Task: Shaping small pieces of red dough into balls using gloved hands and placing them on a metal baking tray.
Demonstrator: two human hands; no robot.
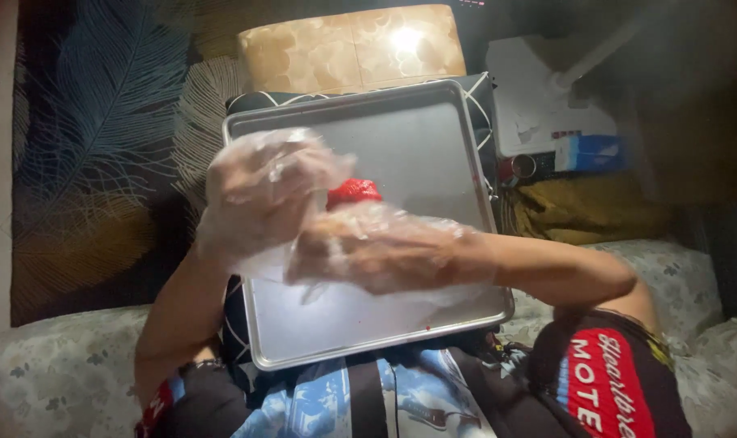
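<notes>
showing both gloved hands, left hand (263,191) and right hand (384,247), closed around a red piece (354,191) above the metal tray (433,138); loose gloves may let it slip.

Feather-patterned cloth (92,154), tan cushion (352,49), blue box (591,152) (right, dim).
</notes>
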